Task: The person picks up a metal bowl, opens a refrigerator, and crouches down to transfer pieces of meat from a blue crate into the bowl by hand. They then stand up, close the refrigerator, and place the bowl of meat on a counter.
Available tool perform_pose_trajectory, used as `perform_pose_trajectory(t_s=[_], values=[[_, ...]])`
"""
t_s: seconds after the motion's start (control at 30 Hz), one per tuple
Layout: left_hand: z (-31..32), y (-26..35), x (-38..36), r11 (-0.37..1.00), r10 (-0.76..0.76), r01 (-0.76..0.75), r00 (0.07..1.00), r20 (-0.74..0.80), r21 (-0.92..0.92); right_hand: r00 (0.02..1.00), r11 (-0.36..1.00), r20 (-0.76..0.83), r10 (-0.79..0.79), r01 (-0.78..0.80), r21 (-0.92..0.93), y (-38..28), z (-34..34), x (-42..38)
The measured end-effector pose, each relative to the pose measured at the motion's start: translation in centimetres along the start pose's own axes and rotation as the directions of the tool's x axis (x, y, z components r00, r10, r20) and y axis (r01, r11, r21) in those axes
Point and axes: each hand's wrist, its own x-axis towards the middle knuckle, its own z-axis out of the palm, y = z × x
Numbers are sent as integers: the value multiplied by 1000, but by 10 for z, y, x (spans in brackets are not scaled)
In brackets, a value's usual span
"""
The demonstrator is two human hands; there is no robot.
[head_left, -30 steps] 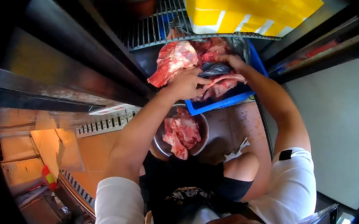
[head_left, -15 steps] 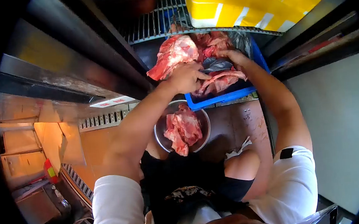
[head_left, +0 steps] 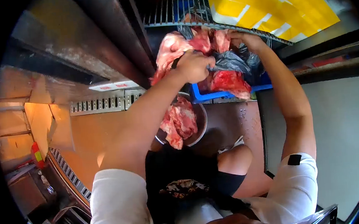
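Note:
Closed around dark plastic, my left hand (head_left: 196, 67) is over the left part of a blue crate (head_left: 224, 95), with a black plastic bag (head_left: 231, 62) running off to its right. Beside it, a large pale-red piece of raw meat (head_left: 171, 50) leans at the crate's left. At the back, my right hand (head_left: 247, 40) curls against another piece of raw meat (head_left: 221, 40); its fingertips are partly hidden. A bright red piece of meat (head_left: 230, 82) lies over the crate's front rim. Below, a metal bowl (head_left: 205, 124) on the floor holds more raw meat (head_left: 183, 118).
A wire shelf (head_left: 176, 13) hangs low over the crate, bearing a yellow-taped box (head_left: 272, 5). Dark metal frames stand on both sides, and a pale door panel (head_left: 317, 115) is at the right. My knee (head_left: 237, 160) is close to the bowl.
My left hand has shifted up and right and has closed on the dark plastic. My right hand has moved farther back. The bright red meat at the front rim now shows more fully.

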Motion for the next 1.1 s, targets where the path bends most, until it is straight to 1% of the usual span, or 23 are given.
perform_pose_trajectory(t_s=[0.03,0.07,0.13,0.17,0.27,0.33,0.4,0.43,0.47,0.5,0.53,0.6,0.67,0.73,0.77,0.8,0.87,0.9,0.93,0.97,1.0,1.07,1.1], values=[[6,1,-4,1000,-10,11,1000,-29,18,998,987,44,48,-41,-159,-2,-3,-1],[7,0,-4,999,-13,16,998,-68,47,999,986,36,39,-32,-166,-5,3,-7],[9,-2,-3,999,8,-3,996,-92,48,957,994,-269,108,-105,25,4,31,-16],[11,0,-3,999,14,-11,995,-99,31,974,941,-218,-70,137,309,18,39,-17],[8,1,-1,998,48,-44,994,-96,40,975,949,-174,-139,182,258,27,49,-3],[10,1,-2,1000,3,-3,999,-34,5,986,976,-130,-104,127,180,14,60,-11],[15,-1,-4,980,80,-142,920,-385,-137,988,969,42,-147,153,-194,-6,81,-34],[20,-4,-4,976,-18,-78,902,-432,-204,977,961,114,-180,199,-191,6,89,-37],[21,-1,-8,975,-19,-79,900,-435,-207,919,874,115,-377,395,-283,9,101,-46],[20,3,-12,986,-34,-63,834,-550,-155,908,772,87,-410,397,-497,19,109,-50],[16,8,-13,994,-35,-42,753,-658,-101,862,623,206,-463,482,-617,8,125,-67],[9,10,-11,1000,-22,5,721,-692,-27,850,574,102,-516,432,-695,2,150,-81],[18,0,-6,999,45,-24,783,-620,43,818,570,127,-561,493,-658,-3,133,-80],[23,-3,-4,1000,-7,-2,804,-594,-14,954,720,263,-146,285,-633,-11,96,-63],[23,-4,-5,1000,-19,0,814,-580,-31,968,648,189,-165,251,-719,-22,85,-63],[23,-5,-6,999,-31,4,824,-566,-48,904,408,153,-398,324,-854,-2,66,-49],[22,-5,-7,999,-38,28,836,-547,-27,875,289,193,-444,344,-893,14,35,-36],[21,-5,-6,999,-40,45,847,-530,-3,875,290,192,-444,343,-893,21,26,-29],[21,-5,-6,999,-40,45,848,-529,-3,966,93,200,-162,216,-972,20,24,-27],[22,-5,-6,999,-39,42,852,-521,-5,985,-142,123,124,140,-980,19,23,-26],[21,-5,-6,999,-38,41,857,-514,-6,985,-141,123,124,140,-980,19,23,-24],[23,-8,-5,999,-42,38,858,-512,-17,949,-265,54,312,141,-954,1,37,-32],[24,-7,-4,999,-37,29,860,-508,-23,948,-263,51,315,138,-955,2,37,-36]])
